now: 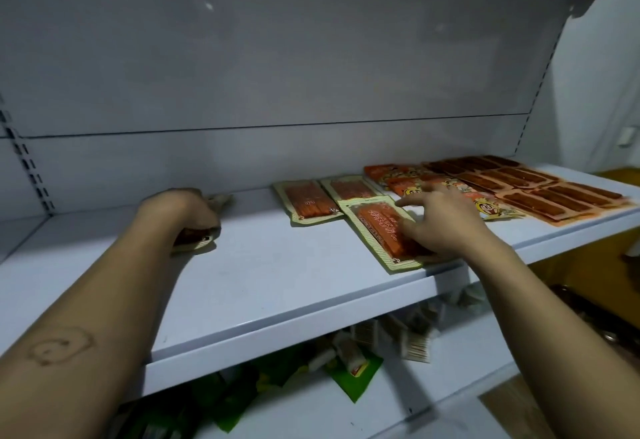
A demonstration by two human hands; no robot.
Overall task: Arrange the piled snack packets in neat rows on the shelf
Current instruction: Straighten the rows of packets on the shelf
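On the white shelf [263, 286] lie flat snack packets. Two green-edged packets [308, 201] sit side by side at the back. A third green-edged packet [375, 227] lies in front of them, and my right hand [440, 220] rests on it with fingers spread. To the right are orange cartoon packets [408, 175] and rows of dark red packets [540, 189]. My left hand [187, 211] grips a green-edged packet [195, 243] at the shelf's left; most of that packet is hidden under the hand.
The grey back panel [277, 75] closes off the shelf behind. A lower shelf [398, 400] holds a loose pile of green and white packets [346, 355]. Slotted uprights [27, 168] stand at the left. Yellow objects [588, 286] sit beyond the shelf's right end.
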